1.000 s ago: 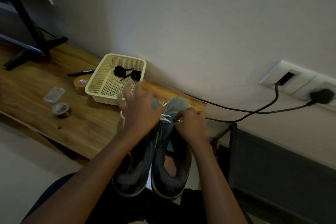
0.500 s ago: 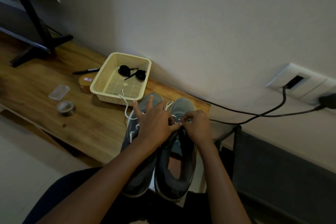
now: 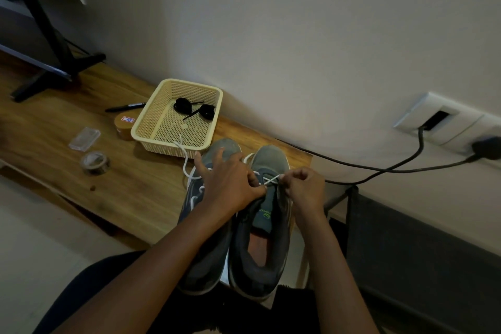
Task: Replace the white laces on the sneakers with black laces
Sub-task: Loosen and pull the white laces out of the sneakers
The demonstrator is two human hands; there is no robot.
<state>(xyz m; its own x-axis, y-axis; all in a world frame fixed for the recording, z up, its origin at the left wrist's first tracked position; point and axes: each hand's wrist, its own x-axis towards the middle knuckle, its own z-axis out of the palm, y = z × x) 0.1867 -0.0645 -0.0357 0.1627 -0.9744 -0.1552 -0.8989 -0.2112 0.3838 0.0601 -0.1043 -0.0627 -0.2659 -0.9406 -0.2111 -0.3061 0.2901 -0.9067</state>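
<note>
Where left hand (image 3: 230, 184) covers sneakers (image 3: 271, 163), white lace (image 3: 272, 179) mostly hidden, grip unclear

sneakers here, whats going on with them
A person is undoing the white lace on the right sneaker of a grey pair. The right hand pinches it taut, while the left hand lies across both sneakers with its thumb at the lacing. The left sneaker has a loose lace trailing over the rim of the cream basket. Two coiled black laces lie in that basket, untouched.
</note>
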